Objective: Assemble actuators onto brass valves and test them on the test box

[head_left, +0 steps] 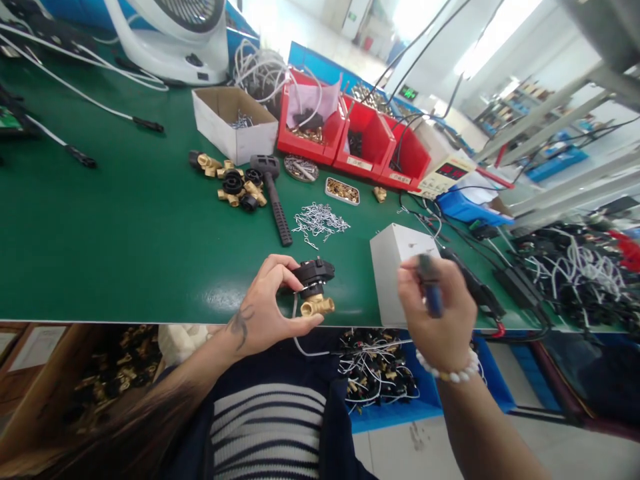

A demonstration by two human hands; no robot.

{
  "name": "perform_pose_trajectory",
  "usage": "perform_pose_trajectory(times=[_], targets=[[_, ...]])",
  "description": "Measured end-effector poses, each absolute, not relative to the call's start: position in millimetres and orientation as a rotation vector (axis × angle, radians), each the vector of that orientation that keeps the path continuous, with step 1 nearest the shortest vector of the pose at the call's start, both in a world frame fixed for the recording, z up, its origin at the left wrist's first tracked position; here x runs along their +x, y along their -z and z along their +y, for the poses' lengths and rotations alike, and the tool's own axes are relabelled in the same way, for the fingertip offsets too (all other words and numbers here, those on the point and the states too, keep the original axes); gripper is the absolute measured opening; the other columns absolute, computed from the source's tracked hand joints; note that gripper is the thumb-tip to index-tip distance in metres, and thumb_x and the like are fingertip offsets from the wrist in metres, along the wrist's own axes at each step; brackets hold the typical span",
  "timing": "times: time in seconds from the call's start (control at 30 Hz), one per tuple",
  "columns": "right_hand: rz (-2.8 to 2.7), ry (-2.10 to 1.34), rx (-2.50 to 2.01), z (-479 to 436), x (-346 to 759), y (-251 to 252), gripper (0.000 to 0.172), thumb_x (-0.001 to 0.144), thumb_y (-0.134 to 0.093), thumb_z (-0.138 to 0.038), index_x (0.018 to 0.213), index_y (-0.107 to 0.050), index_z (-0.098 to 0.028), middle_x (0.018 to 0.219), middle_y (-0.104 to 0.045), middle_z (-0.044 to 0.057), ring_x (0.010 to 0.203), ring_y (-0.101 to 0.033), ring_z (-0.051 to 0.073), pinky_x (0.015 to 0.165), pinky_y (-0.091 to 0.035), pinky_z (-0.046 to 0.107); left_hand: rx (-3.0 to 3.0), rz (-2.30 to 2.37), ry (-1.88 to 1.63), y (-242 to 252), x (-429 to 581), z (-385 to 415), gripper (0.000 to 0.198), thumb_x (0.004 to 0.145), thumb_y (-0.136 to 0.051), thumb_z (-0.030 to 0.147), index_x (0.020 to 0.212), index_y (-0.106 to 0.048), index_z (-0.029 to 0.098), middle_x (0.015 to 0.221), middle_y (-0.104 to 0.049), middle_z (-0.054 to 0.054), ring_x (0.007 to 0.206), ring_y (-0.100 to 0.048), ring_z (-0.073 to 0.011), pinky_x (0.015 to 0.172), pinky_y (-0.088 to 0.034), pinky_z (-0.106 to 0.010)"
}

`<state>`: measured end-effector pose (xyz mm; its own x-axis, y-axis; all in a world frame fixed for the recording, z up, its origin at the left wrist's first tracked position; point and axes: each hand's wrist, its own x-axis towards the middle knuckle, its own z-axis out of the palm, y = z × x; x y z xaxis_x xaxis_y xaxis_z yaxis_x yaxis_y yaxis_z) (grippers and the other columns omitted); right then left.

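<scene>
My left hand (273,300) is closed round a brass valve (317,305) with a black actuator head (314,270), held upright at the bench's front edge. Fingers grip the black head while the thumb lies by the brass body. From the head hangs a thin grey-white cable (296,327), running below the bench edge toward the right. My right hand (440,300) is closed on a small dark tool with a blue end (433,293), blurred so its kind is unclear. That hand is in front of a grey metal box (387,273), hiding part of it.
Silver clip pins (320,221), a black mallet (276,200) and brass valve parts (233,187) lie on the green bench (125,253). Behind are a white carton (235,137), red bins (313,150) and a fan (170,40). Below the edge, a blue bin (425,403) holds cabled valves.
</scene>
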<state>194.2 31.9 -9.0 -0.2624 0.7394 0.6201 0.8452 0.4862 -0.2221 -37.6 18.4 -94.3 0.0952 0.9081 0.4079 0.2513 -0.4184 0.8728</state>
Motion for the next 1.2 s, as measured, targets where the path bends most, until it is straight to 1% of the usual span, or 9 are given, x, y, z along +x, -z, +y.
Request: perform_pose_trajectory(times=[0.07, 0.17, 0.23, 0.4, 0.57, 0.77, 0.93, 1.1, 1.2], targets=[[-1.962, 0.251, -1.267, 31.5, 194.1, 10.9, 0.014, 0.088, -0.056, -0.016, 0.099, -0.058, -0.024, 0.084, -0.064, 0.003, 0.066, -0.057, 0.016, 0.06, -0.047, 0.031, 1.753, 1.138, -1.34, 92.8, -38.6, 19.0, 0.037, 0.067, -0.084, 0.024, 0.086, -0.052, 0.02, 0.111, -0.056, -0.008, 0.106, -0.059, -0.0236, 0.093, -0.054, -0.042], [-2.4, 0.128, -1.27, 32.4, 190.4, 14.4, 0.019, 0.086, -0.047, -0.009, 0.093, -0.06, -0.021, 0.073, -0.06, 0.002, 0.056, -0.053, 0.015, 0.05, -0.041, 0.029, 1.751, 1.137, -1.334, 92.0, -38.8, 19.1, 0.037, 0.066, -0.084, 0.024, 0.086, -0.053, 0.02, 0.111, -0.056, -0.008, 0.107, -0.058, -0.0237, 0.094, -0.053, -0.043], [-2.579, 0.083, -1.274, 32.7, 188.3, 12.6, 0.022, 0.086, -0.044, -0.007, 0.093, -0.061, -0.02, 0.073, -0.061, 0.003, 0.058, -0.056, 0.016, 0.051, -0.041, 0.029, 1.739, 1.142, -1.344, 92.6, -38.1, 18.7, 0.037, 0.066, -0.083, 0.024, 0.086, -0.053, 0.02, 0.111, -0.056, -0.008, 0.107, -0.058, -0.0237, 0.094, -0.053, -0.043], [-2.11, 0.141, -1.252, 31.0, 190.0, 5.0, 0.016, 0.088, -0.053, -0.012, 0.099, -0.057, -0.023, 0.082, -0.063, 0.001, 0.062, -0.056, 0.014, 0.058, -0.045, 0.028, 1.737, 1.141, -1.338, 93.9, -37.5, 19.0, 0.036, 0.067, -0.083, 0.024, 0.086, -0.052, 0.02, 0.111, -0.056, -0.007, 0.105, -0.059, -0.0229, 0.092, -0.053, -0.041], [-2.61, 0.033, -1.353, 34.0, 189.0, 12.3, 0.024, 0.083, -0.046, -0.008, 0.094, -0.063, -0.021, 0.075, -0.063, 0.003, 0.059, -0.056, 0.015, 0.053, -0.039, 0.029, 1.738, 1.131, -1.368, 96.4, -37.5, 19.5, 0.037, 0.066, -0.083, 0.025, 0.086, -0.052, 0.021, 0.112, -0.055, -0.007, 0.107, -0.058, -0.0237, 0.095, -0.052, -0.043], [-2.087, 0.128, -1.187, 31.8, 189.7, 12.7, 0.019, 0.087, -0.054, -0.01, 0.101, -0.057, -0.023, 0.082, -0.062, 0.001, 0.061, -0.055, 0.013, 0.057, -0.045, 0.028, 1.726, 1.135, -1.319, 93.2, -38.2, 19.9, 0.036, 0.067, -0.082, 0.023, 0.086, -0.052, 0.021, 0.112, -0.055, -0.008, 0.105, -0.058, -0.0224, 0.093, -0.053, -0.042], [-2.583, 0.118, -1.247, 35.0, 187.9, 17.6, 0.023, 0.085, -0.044, -0.006, 0.093, -0.06, -0.02, 0.072, -0.06, 0.003, 0.057, -0.056, 0.017, 0.05, -0.04, 0.03, 1.726, 1.123, -1.359, 94.4, -37.4, 20.4, 0.036, 0.067, -0.082, 0.024, 0.086, -0.051, 0.021, 0.111, -0.055, -0.007, 0.106, -0.058, -0.0232, 0.094, -0.052, -0.042], [-2.11, 0.202, -1.219, 35.0, 191.9, 13.1, 0.019, 0.089, -0.052, -0.011, 0.102, -0.057, -0.024, 0.082, -0.063, 0.002, 0.062, -0.056, 0.015, 0.059, -0.046, 0.029, 1.722, 1.133, -1.326, 93.2, -38.4, 20.7, 0.036, 0.067, -0.082, 0.024, 0.086, -0.052, 0.021, 0.111, -0.056, -0.007, 0.105, -0.058, -0.0229, 0.094, -0.052, -0.041], [-2.316, 0.222, -1.198, 35.4, 191.8, 16.8, 0.022, 0.085, -0.049, -0.007, 0.099, -0.058, -0.022, 0.077, -0.061, 0.001, 0.059, -0.054, 0.015, 0.054, -0.042, 0.028, 1.744, 1.124, -1.322, 92.7, -38.7, 20.7, 0.036, 0.067, -0.082, 0.024, 0.085, -0.051, 0.02, 0.111, -0.055, -0.007, 0.106, -0.058, -0.0232, 0.095, -0.052, -0.041]])
